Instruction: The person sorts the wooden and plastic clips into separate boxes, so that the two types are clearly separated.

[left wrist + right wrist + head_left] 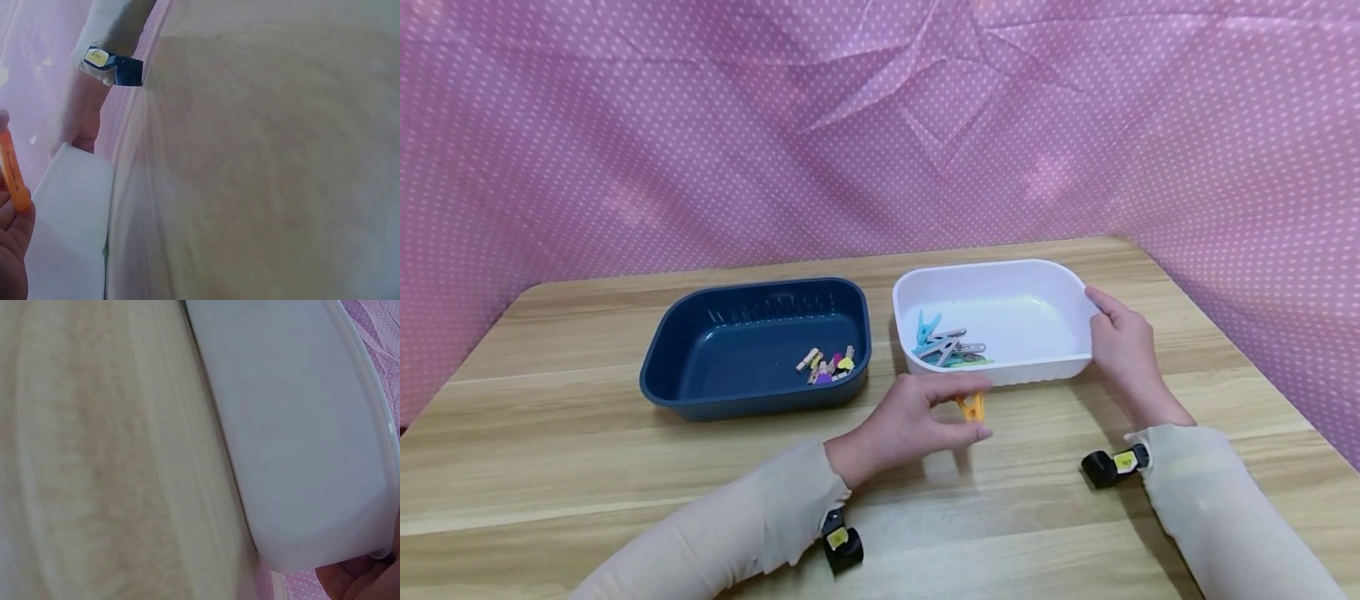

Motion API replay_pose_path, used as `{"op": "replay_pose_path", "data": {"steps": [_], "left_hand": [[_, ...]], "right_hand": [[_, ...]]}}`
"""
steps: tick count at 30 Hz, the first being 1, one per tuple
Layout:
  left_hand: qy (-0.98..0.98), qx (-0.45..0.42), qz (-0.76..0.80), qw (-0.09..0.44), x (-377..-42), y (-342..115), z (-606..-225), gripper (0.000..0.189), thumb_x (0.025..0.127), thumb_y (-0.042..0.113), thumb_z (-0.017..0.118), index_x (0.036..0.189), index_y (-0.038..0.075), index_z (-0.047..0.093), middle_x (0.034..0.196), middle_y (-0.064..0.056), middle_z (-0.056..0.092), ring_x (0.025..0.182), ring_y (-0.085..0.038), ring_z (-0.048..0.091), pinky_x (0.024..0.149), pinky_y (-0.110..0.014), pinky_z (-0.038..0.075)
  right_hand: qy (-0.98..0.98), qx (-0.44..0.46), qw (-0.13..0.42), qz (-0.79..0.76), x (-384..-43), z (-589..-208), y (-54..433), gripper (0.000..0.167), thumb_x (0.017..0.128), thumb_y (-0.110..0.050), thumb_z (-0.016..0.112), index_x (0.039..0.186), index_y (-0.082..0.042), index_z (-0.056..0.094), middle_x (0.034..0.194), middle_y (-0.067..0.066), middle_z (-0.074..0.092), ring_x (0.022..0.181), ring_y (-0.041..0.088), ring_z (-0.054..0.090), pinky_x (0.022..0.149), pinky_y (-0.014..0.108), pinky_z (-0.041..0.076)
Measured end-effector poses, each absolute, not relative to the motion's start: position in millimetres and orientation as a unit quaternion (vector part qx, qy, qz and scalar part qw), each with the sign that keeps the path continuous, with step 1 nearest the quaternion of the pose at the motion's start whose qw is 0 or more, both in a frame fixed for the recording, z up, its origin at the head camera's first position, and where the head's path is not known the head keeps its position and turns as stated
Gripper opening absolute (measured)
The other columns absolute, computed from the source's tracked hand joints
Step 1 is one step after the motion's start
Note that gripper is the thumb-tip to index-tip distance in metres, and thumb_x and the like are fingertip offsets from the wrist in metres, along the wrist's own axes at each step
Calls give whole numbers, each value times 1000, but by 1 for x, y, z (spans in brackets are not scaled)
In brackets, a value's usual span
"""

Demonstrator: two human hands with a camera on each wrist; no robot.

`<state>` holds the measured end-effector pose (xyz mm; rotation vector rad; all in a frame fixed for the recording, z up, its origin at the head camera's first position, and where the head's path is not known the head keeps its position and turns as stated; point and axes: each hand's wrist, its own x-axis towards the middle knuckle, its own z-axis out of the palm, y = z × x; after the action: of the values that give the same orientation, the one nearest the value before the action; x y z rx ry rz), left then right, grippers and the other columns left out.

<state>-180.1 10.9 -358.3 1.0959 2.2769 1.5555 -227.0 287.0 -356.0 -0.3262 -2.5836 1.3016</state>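
My left hand (913,421) pinches an orange clothespin (974,408) between thumb and fingers, just in front of the white plastic bin (1015,310). In the left wrist view the clothespin (14,172) stands upright at the left edge. My right hand (1126,354) grips the right end of that bin, thumb at the rim. Seen from the right wrist, curled fingers (359,578) hold the bin's end wall. Light blue, grey and green clothespins (946,348) lie piled inside the bin's left front corner.
To the left stands a dark blue bin (745,333), with several small wooden clips (831,368) bearing coloured shapes in its front right corner. Both bins rest on a wood-grain table (550,467). Pink dotted cloth (700,150) hangs behind and at the sides.
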Motion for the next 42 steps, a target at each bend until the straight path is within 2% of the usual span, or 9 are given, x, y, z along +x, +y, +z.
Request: {"op": "replay_pose_path", "data": {"steps": [5,11,21,33,42], "left_hand": [[771,358,524,57,-178,10,-356,47,79,18,73,123,9,60,128,0,58,116,-3,52,98,-19,40],[761,372,531,-1,-177,11,-358,48,78,14,74,123,6,60,130,-6,56,119,-7,51,98,-20,41],[760,380,521,-78,-182,11,-359,47,79,17,73,124,10,59,130,-3,56,119,-6,50,96,-21,44],[791,341,494,-113,-192,12,-357,50,79,17,73,125,8,57,131,-6,55,124,-12,47,101,-20,38],[790,334,498,-128,-200,15,-355,49,78,13,74,123,4,58,129,-9,56,122,-14,49,98,-19,40]], "right_hand": [[-882,-112,114,443,-227,-357,287,50,94,-13,23,143,-7,33,146,18,30,134,38,29,108,50,29],[-881,-112,112,446,-226,-357,287,50,95,-14,23,143,-8,32,147,17,29,134,38,28,108,50,29],[-874,-110,116,458,-226,-359,287,50,95,-14,22,143,-8,32,147,16,29,135,36,27,108,48,28],[-877,-104,120,453,-227,-360,287,50,95,-14,23,143,-7,32,147,17,30,134,37,29,107,49,30],[-873,-113,112,462,-227,-359,287,50,95,-14,23,144,-9,32,148,15,29,135,36,27,108,48,29]]}}
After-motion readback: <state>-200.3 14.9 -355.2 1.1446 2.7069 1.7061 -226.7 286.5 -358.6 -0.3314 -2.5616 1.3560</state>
